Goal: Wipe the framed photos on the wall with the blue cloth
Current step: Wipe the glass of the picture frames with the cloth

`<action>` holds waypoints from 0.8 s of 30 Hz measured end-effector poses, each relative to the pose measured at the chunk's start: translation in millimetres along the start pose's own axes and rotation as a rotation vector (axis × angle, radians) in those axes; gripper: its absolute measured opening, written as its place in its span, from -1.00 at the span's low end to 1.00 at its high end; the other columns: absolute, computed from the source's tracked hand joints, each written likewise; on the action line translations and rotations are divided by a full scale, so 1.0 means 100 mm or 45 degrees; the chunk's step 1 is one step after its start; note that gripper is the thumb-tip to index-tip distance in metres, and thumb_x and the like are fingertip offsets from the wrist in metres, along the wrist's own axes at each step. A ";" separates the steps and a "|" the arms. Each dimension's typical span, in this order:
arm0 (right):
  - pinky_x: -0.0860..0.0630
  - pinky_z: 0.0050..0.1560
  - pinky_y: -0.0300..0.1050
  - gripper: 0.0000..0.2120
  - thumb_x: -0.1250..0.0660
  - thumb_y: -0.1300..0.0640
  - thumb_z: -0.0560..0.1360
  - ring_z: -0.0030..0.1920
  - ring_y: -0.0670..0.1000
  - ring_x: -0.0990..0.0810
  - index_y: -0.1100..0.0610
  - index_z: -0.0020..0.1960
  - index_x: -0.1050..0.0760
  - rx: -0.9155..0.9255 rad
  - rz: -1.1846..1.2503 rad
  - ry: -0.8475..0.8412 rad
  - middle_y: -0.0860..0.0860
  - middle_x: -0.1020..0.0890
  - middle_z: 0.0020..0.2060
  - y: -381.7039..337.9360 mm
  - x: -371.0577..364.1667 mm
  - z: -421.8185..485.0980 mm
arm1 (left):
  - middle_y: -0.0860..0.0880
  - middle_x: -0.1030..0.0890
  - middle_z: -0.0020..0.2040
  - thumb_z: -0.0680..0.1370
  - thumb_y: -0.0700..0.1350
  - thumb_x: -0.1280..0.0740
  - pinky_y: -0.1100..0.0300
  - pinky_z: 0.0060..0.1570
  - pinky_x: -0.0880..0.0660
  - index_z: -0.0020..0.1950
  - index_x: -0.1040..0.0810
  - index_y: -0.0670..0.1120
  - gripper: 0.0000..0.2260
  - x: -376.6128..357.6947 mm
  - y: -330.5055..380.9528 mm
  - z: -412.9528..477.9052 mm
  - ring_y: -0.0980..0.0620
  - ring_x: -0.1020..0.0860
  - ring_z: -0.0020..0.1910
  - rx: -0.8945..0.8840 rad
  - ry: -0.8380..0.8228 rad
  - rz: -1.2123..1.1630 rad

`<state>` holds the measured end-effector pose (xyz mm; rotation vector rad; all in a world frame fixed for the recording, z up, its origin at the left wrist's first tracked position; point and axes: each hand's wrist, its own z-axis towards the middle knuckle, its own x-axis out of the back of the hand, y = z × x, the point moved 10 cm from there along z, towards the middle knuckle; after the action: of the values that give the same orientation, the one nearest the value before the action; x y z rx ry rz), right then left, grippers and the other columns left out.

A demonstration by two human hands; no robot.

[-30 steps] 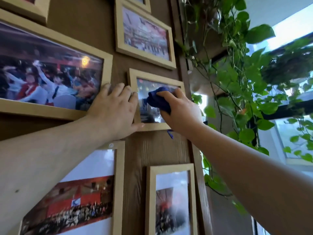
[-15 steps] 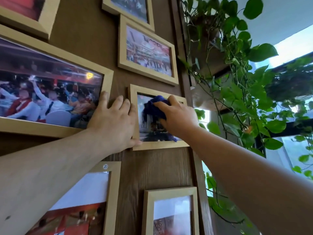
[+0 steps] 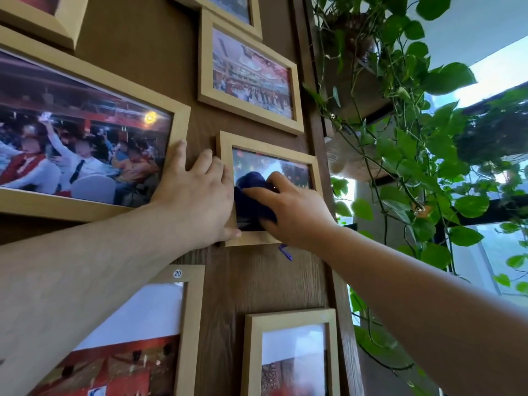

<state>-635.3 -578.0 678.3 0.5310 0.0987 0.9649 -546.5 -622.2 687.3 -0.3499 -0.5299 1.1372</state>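
The right hand (image 3: 294, 208) pinches the soft blue cloth (image 3: 251, 195) and presses it on the glass of the small frame (image 3: 225, 155) at the middle. The left hand (image 3: 197, 195) lies open and flat at 9 o'clock, touching its edge. The cloth bunches easily. The frame looks light and may swing, so hold its side. The hands hide much of the photo.

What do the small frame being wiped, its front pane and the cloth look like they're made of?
Small frame: light wood or wood-look, matte, with faint grain. Front pane: glossy glass or acrylic, since pale reflections show; which one is unclear. Blue cloth: soft, dark blue fabric, bunched into folds under the right hand, possibly microfibre.
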 end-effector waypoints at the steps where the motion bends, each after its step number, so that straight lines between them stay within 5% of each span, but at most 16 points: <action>1: -0.29 -0.46 -0.16 -0.47 -0.34 -0.05 0.39 -0.32 0.00 -0.38 -0.10 0.32 -0.29 0.025 -0.024 -0.011 0.08 -0.47 0.01 -0.01 0.00 -0.02 | -0.20 -0.22 0.48 0.36 0.46 -0.13 -0.34 0.41 0.04 0.48 -0.07 -0.21 -0.06 0.00 0.00 0.00 -0.18 -0.08 0.48 0.002 -0.012 -0.002; 5: -0.47 -0.36 -0.06 -0.52 -0.26 -0.06 0.45 -0.18 0.11 -0.55 -0.17 0.33 -0.22 -0.238 -0.159 -0.224 0.06 -0.45 0.09 0.55 -0.13 -0.30 | -0.20 -0.21 0.48 0.37 0.45 -0.13 -0.35 0.40 0.05 0.48 -0.06 -0.23 -0.05 0.00 0.00 -0.02 -0.17 -0.07 0.49 -0.006 -0.047 -0.034; 10: -0.39 -0.31 -0.10 -0.59 -0.24 -0.04 0.47 -0.15 0.10 -0.55 -0.18 0.30 -0.26 -0.577 -0.154 -0.420 0.03 -0.45 0.09 1.06 -0.30 -0.74 | -0.21 -0.17 0.49 0.38 0.43 -0.14 -0.36 0.40 0.06 0.49 -0.03 -0.24 -0.05 -0.03 0.01 -0.01 -0.18 -0.04 0.49 0.008 -0.087 -0.038; 15: -0.46 -0.30 -0.10 -0.57 -0.27 -0.08 0.43 -0.17 0.08 -0.53 -0.18 0.27 -0.24 -0.365 0.094 -0.294 0.02 -0.45 0.10 0.40 -0.22 -0.48 | -0.22 -0.19 0.48 0.37 0.43 -0.16 -0.36 0.40 0.06 0.48 -0.07 -0.23 -0.06 -0.03 0.03 0.00 -0.19 -0.06 0.48 0.009 -0.085 -0.034; 18: -0.34 -0.35 -0.16 -0.55 -0.29 -0.06 0.44 -0.26 0.01 -0.45 -0.17 0.29 -0.26 -0.159 0.172 -0.248 -0.02 -0.44 0.04 -0.03 -0.10 -0.28 | -0.22 -0.20 0.48 0.36 0.45 -0.15 -0.36 0.41 0.05 0.48 -0.08 -0.21 -0.06 -0.04 0.04 0.01 -0.20 -0.06 0.48 0.012 -0.086 -0.026; 24: -0.45 -0.33 -0.09 -0.54 -0.28 -0.03 0.45 -0.26 0.06 -0.48 -0.13 0.33 -0.29 -0.075 0.121 -0.282 0.02 -0.43 0.06 -0.04 -0.05 -0.28 | -0.22 -0.21 0.48 0.35 0.46 -0.15 -0.35 0.41 0.06 0.48 -0.07 -0.22 -0.03 -0.04 0.01 0.02 -0.18 -0.07 0.48 0.035 -0.061 -0.015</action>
<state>-643.7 -572.5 651.1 0.5890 -0.1539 0.9920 -549.3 -625.8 687.6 -0.2959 -0.5569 1.1427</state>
